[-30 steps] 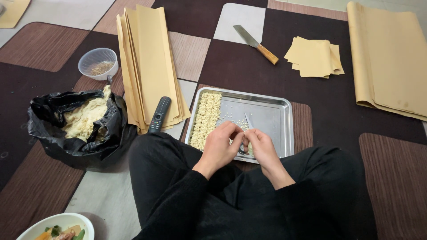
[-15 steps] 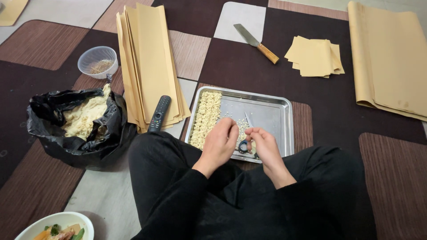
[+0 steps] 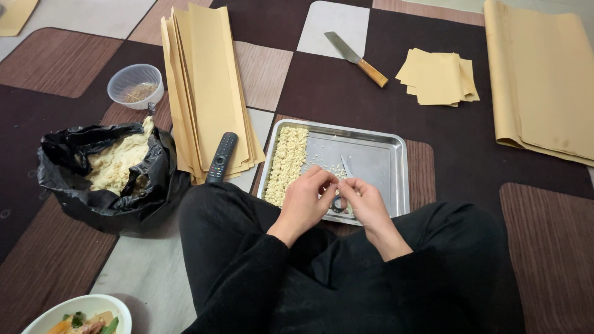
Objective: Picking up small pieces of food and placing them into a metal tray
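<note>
At the far left a black plastic bag (image 3: 105,179) sits open on the patchwork carpet (image 3: 55,260), filled with pale crumpled scraps. Behind it stands a small clear plastic cup (image 3: 136,85), and at the bottom edge a white bowl of food (image 3: 83,316) shows in part. Next comes a tall stack of long tan paper sheets (image 3: 207,86), with a black remote control (image 3: 221,156) lying on its near corner.

In the middle, a rectangular silver metal tray (image 3: 377,154) rests on the carpet just in front of the person's crossed legs in black trousers. A tidy block of small pale rolled pieces (image 3: 288,162) fills the tray's left side, and a few loose ones are scattered further in. The left hand (image 3: 306,201) and right hand (image 3: 365,204) meet over the tray's near edge, fingertips pinched together on something small; what it is cannot be made out. Small scissors (image 3: 340,196) lie on the tray right under the hands.

Beyond the tray lies a wooden-handled knife (image 3: 356,59). To its right is a small pile of square tan paper pieces (image 3: 438,77), and at the far right a large folded stack of tan paper (image 3: 544,74).
</note>
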